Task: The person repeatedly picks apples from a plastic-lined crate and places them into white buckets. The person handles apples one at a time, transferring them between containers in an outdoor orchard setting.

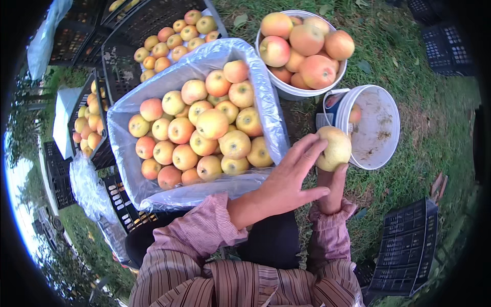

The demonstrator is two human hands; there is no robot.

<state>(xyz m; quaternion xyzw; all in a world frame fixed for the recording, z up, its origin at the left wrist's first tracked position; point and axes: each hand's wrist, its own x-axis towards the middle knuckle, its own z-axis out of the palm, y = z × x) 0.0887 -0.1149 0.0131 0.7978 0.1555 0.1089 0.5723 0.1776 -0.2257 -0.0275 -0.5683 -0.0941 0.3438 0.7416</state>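
Note:
A yellow apple (pixel 334 149) is in my right hand (pixel 334 188), whose thumb presses its lower side; the rest of that hand is mostly hidden behind the apple and my other hand. My left hand (pixel 285 178) reaches across from the left, its fingertips against the apple's left side and its thumb spread away. Close behind the apple, a white bucket (pixel 378 126) lies tipped on its side with an apple (pixel 355 113) inside. To the left stands a crate lined with clear plastic film (pixel 199 190), holding many red-yellow apples (pixel 183 130).
An upright white bucket (pixel 301 92) heaped with apples stands beyond the lined crate. Another black crate (pixel 124 63) of apples is at the upper left. A black plastic crate (pixel 402 245) sits on the grass (pixel 425 153) at the lower right. Crumpled plastic film (pixel 90 188) hangs at the left.

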